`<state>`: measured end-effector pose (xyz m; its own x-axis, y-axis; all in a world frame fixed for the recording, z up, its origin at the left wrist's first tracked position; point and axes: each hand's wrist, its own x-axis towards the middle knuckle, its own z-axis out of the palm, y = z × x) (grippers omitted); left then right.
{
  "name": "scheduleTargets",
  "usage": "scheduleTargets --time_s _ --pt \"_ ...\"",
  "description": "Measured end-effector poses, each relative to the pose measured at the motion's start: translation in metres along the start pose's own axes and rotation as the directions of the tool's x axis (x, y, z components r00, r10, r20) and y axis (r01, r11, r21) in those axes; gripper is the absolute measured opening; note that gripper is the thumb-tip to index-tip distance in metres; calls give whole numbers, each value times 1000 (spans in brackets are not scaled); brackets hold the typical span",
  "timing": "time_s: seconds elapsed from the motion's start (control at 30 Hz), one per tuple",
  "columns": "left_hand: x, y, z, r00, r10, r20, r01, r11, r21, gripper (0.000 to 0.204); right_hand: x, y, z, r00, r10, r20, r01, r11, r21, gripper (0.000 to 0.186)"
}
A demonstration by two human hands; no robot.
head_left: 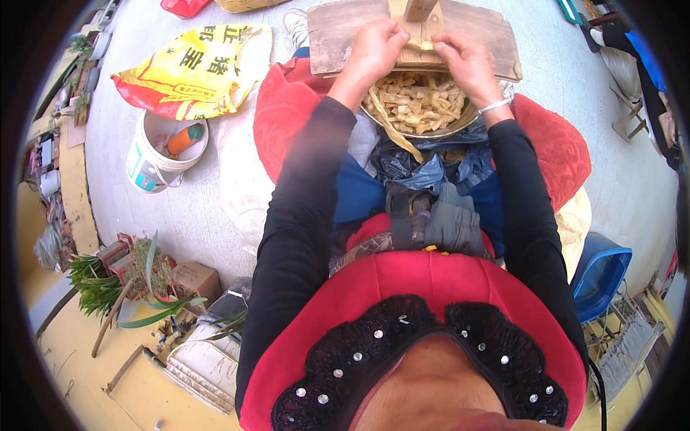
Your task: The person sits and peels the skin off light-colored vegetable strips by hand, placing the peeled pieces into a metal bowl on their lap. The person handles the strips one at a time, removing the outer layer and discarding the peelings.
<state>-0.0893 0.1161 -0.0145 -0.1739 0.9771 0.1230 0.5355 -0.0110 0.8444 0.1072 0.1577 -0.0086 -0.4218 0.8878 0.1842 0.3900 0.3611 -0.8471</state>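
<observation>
My left hand (375, 49) and my right hand (466, 63) are raised over a wooden board (338, 36), close to each other. The fingers of both are pinched on a short pale yellow strip (422, 46) stretched between them. A wooden upright (420, 10) stands on the board just beyond the strip. Below the board's near edge, between my wrists, a round metal bowl (431, 134) holds many pale yellow chopped strips (417, 100). One long strip (396, 134) hangs over the bowl's near left rim. My right wrist wears a light bracelet.
Dark plastic bags (410, 169) lie under the bowl, and red cloth (284, 118) covers my knees. At left stand a white bucket (154, 154) with an orange-and-green object inside and a yellow-and-red sack (208, 68). A blue plastic tub (600, 276) is at right. Another person's dark clothing shows at far right.
</observation>
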Motion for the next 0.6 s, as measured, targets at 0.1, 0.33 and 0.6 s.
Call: scheduleTargets --time_s 0.1,0.33,0.6 --pt "-3 -9 -10 990 60 -131 -20 959 283 18 -6 -3 -6 996 -83 -26 77 978 -192 14" --pt "-56 36 1 965 -164 205 253 790 -559 20 -35 -57 4 865 -493 -94 429 824 -370 22" --pt "-75 38 -12 971 -57 232 137 928 -348 33 -47 -48 -29 975 -94 204 133 974 -185 26"
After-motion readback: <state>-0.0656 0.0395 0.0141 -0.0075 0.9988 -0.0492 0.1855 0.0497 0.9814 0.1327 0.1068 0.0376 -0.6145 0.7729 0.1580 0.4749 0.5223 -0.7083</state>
